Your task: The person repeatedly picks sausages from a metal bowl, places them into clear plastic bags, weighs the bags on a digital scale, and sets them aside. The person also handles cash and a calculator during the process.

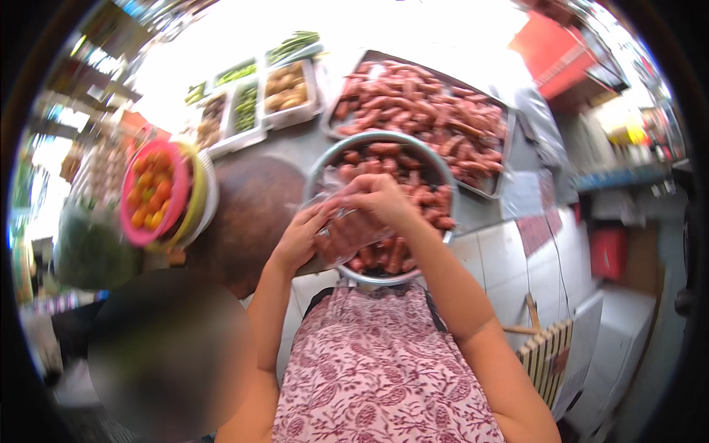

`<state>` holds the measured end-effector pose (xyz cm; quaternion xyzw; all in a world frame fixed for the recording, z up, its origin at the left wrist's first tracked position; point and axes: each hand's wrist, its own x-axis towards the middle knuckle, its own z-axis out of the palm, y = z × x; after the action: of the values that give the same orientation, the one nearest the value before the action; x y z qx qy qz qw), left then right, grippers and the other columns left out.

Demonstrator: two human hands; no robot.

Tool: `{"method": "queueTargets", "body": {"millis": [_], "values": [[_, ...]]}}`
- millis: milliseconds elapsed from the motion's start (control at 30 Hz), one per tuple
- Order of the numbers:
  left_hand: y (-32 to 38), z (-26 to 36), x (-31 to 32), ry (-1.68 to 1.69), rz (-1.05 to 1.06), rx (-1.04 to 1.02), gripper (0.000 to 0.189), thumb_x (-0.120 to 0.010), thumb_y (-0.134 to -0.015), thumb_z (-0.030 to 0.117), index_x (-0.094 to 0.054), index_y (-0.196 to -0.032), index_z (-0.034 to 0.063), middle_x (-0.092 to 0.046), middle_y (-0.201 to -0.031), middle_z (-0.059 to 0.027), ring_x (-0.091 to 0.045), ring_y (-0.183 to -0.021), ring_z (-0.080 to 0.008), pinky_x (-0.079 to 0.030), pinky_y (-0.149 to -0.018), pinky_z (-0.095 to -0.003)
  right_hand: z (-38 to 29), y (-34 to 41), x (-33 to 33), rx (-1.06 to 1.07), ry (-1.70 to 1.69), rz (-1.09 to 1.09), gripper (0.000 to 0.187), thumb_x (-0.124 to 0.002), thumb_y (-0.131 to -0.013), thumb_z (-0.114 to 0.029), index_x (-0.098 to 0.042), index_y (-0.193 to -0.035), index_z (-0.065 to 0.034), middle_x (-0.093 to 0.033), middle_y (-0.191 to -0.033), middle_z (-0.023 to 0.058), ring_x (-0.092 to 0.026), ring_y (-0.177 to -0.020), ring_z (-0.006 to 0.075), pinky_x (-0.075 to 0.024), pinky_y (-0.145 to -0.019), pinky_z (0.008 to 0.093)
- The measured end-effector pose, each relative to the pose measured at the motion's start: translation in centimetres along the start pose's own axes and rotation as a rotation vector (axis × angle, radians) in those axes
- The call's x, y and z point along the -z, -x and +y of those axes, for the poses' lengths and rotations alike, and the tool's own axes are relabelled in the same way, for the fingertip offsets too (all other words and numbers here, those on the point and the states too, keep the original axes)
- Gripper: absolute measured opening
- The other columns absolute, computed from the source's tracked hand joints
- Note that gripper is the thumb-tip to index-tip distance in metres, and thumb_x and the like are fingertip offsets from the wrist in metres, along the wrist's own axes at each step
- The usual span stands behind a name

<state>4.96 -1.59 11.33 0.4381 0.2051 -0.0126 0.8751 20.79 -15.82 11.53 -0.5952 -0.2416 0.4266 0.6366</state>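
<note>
A clear plastic bag of reddish sausages (354,230) hangs between my hands, over a round metal basin (327,158). My left hand (302,235) grips the bag's left side near its top. Fingers of my right hand (379,199) pinch the gathered upper part of the same bag, close to my left fingertips. Loose sausages (435,202) fill much of the basin below, partly hidden by my hands and the bag. Behind the basin, a large metal tray (507,138) is heaped with more sausages (421,111). Blur hides the exact finger contacts.
Left of the basin sits a round brown wooden block (249,205). Beyond it are a pink bowl of tomatoes (149,191) and white containers (238,144) of vegetables. A slatted wooden item (545,360) stands at lower right. A blurred round patch covers the lower left.
</note>
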Motion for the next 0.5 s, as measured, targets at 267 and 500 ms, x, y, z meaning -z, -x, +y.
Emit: {"method": "queueTargets", "body": {"millis": [267,500], "values": [[-1.5,-4.4,-6.1,-0.54,-0.065,-0.111,0.023,-0.059,-0.096,0.009,-0.068,-0.112,-0.0046,-0.068,-0.091,-0.0033,-0.059,-0.082,-0.0086,-0.047,-0.073,-0.0233,2.8,10.0,3.3,0.097,-0.33,0.513,0.014,-0.073,-0.079,0.004,-0.066,-0.092,0.0027,-0.07,-0.082,0.009,-0.066,-0.072,0.0128,-0.0536,-0.064,0.0251],[-3.8,-4.6,-11.1,-0.587,-0.436,0.093,0.025,-0.058,-0.098,0.013,-0.07,-0.108,-0.007,-0.068,-0.092,-0.0054,-0.061,-0.078,-0.0089,-0.047,-0.07,-0.0206,1.2,20.1,7.2,0.145,-0.339,0.416,0.047,-0.067,-0.086,0.0,-0.051,-0.13,0.003,-0.072,-0.092,0.011,-0.066,-0.077,0.0129,-0.0531,-0.073,0.027]]}}
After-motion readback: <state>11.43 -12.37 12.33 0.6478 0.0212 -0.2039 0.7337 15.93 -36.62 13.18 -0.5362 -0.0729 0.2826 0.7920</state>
